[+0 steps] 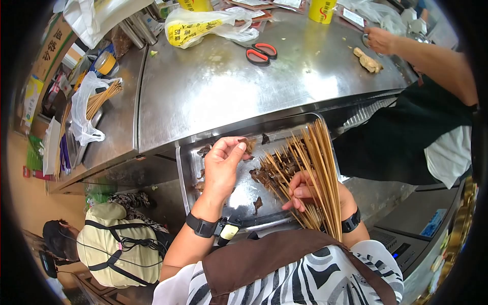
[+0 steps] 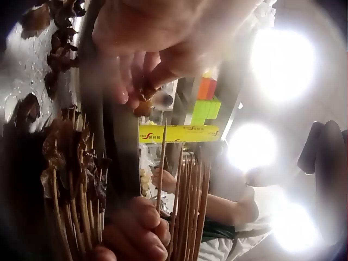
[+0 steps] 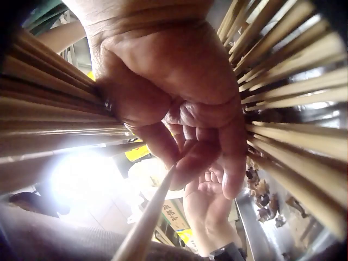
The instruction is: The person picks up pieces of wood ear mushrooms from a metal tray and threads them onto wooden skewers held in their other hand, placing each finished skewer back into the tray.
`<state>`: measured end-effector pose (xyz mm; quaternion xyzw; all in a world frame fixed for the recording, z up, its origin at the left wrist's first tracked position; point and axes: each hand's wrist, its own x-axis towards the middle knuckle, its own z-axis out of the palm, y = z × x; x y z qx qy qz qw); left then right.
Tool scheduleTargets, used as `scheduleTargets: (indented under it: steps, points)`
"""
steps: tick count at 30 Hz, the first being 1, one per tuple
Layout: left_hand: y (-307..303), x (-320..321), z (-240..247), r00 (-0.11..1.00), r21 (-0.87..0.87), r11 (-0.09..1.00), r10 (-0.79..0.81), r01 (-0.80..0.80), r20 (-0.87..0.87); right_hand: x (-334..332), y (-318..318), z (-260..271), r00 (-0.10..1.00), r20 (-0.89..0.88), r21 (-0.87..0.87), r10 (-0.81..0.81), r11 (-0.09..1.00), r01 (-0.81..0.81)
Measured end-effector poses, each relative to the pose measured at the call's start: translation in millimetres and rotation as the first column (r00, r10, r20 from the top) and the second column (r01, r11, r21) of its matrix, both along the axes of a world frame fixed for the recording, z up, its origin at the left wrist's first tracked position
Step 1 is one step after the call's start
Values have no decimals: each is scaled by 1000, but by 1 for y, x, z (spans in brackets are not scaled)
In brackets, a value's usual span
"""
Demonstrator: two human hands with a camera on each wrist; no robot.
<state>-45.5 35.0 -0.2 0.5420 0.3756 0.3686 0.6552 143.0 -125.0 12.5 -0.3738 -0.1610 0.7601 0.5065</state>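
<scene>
Here, the left hand has its thumb and fingertips closed together on a small, crinkled dark-brown food piece, above the shiny rectangular metal tray. The right hand has its fingers bent, thumb and fingertip nearly together, pinching one slim, pale wooden skewer that slants out from the fingertips. Beside those fingers, the tan wooden skewers threaded with brown pieces lie in the tray; on their other side rises a thick bundle of light-brown wooden sticks, seemingly touching the hand, though the overlap hides this. Loose brown scraps lie between the hands.
</scene>
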Motion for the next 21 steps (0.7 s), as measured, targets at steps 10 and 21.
scheduleTargets:
  steps: [10,21]
  points:
    - [-8,18,0,995,-155,988,-2,17,96,-1,0,4,998,67,-40,20,999,-18]
    - [-10,17,15,995,-259,966,-1,28,104,-1,1,-1,997,72,-38,18,999,-15]
